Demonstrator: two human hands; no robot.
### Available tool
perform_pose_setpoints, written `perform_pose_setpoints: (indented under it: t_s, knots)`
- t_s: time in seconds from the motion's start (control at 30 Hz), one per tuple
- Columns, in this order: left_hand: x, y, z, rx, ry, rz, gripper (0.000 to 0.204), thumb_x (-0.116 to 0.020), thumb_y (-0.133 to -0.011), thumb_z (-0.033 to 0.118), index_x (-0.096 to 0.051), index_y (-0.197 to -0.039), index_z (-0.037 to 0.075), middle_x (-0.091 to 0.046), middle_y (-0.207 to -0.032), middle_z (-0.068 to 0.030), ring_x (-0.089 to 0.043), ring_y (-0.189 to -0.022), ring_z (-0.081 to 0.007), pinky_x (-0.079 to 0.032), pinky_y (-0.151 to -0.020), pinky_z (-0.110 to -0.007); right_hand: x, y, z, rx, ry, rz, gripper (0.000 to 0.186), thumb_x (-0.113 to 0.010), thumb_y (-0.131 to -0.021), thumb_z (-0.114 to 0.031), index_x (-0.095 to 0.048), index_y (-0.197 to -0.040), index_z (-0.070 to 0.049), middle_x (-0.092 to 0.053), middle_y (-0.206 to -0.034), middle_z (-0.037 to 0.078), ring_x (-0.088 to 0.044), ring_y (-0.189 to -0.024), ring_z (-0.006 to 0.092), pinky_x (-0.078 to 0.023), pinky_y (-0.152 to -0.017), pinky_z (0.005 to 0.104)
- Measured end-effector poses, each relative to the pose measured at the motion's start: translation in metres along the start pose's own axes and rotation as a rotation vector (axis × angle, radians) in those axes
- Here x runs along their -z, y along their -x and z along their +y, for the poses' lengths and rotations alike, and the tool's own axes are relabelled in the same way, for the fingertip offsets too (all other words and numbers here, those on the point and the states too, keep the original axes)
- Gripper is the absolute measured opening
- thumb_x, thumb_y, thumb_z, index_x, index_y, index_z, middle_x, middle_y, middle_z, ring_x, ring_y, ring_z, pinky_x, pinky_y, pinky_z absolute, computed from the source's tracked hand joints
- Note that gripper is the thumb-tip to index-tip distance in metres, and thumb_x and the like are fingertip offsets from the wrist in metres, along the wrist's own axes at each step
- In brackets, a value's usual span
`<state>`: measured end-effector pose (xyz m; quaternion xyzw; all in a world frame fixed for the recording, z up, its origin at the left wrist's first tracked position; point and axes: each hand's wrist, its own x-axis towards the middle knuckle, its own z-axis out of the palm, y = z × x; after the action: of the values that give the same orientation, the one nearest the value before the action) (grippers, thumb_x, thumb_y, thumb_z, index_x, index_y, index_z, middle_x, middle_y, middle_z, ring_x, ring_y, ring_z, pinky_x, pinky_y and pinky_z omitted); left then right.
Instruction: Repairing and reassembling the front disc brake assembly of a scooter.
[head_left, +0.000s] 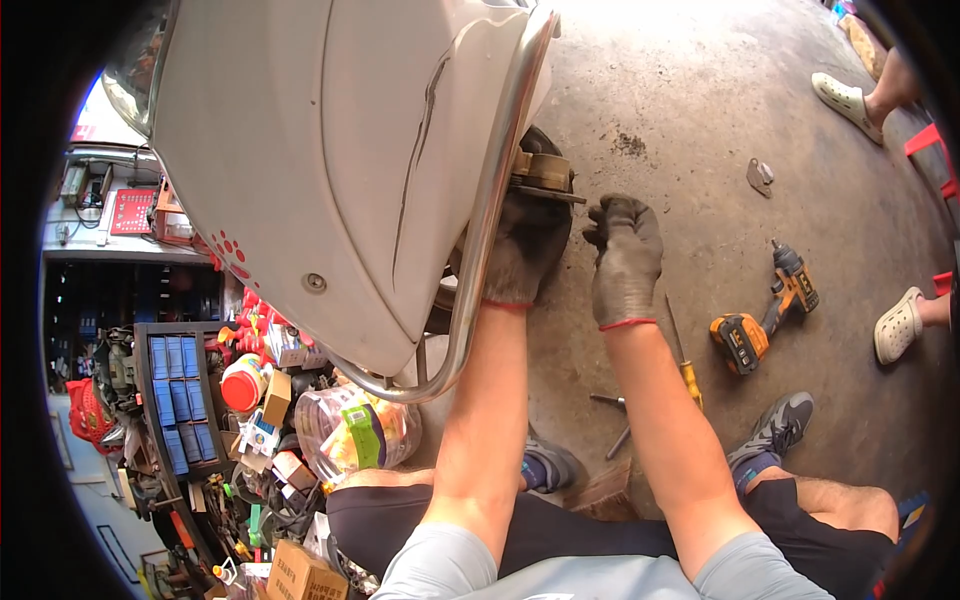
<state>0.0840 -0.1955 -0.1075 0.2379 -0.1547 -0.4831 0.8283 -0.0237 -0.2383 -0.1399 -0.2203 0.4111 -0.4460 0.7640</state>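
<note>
On the right floor [720, 110]: cordless impact driver [768, 310]. Farther: my right gloved hand [626, 255], grip curled, contents I cannot tell; left gloved hand [515, 245], grip closed around a flanged metal part [547, 172], just right of the tubular guard bar [497, 180].

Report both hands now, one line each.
Left hand: at the metal part; its grip is hidden, so open or closed cannot be told.
Right hand: curled; whether it holds anything cannot be told.

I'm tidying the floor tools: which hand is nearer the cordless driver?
Right: the right hand is left of the cordless driver in the picture; the left hand is farther left, at the tan metal part.
</note>
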Motion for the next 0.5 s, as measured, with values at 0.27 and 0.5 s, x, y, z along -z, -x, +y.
perform_pose_setpoints:
  t_s: [0.27,0.5]
  knots:
    - [0.004,-0.004,0.001,0.068,0.2,0.108,0.062,-0.065,-0.081,0.007,-0.052,-0.141,0.013,-0.05,-0.147,-0.0098,-0.049,-0.133,-0.0341,-0.044,-0.107,-0.055,0.012,0.008,-0.013,0.236,0.03,-0.138,0.025,-0.055,-0.094,0.007,-0.061,-0.118,0.001,-0.065,-0.106,0.006,-0.063,-0.094,0.0138,-0.053,-0.088,0.0269]
    - [0.01,-0.01,-0.004,0.027,0.162,0.12,0.061,-0.063,-0.081,0.006,-0.053,-0.141,0.013,-0.052,-0.146,-0.0088,-0.052,-0.13,-0.0331,-0.045,-0.105,-0.054,0.014,0.004,-0.015,0.826,0.413,-0.253,0.026,-0.058,-0.086,0.012,-0.065,-0.107,-0.003,-0.067,-0.1,0.005,-0.064,-0.093,0.0157,-0.052,-0.084,0.027]
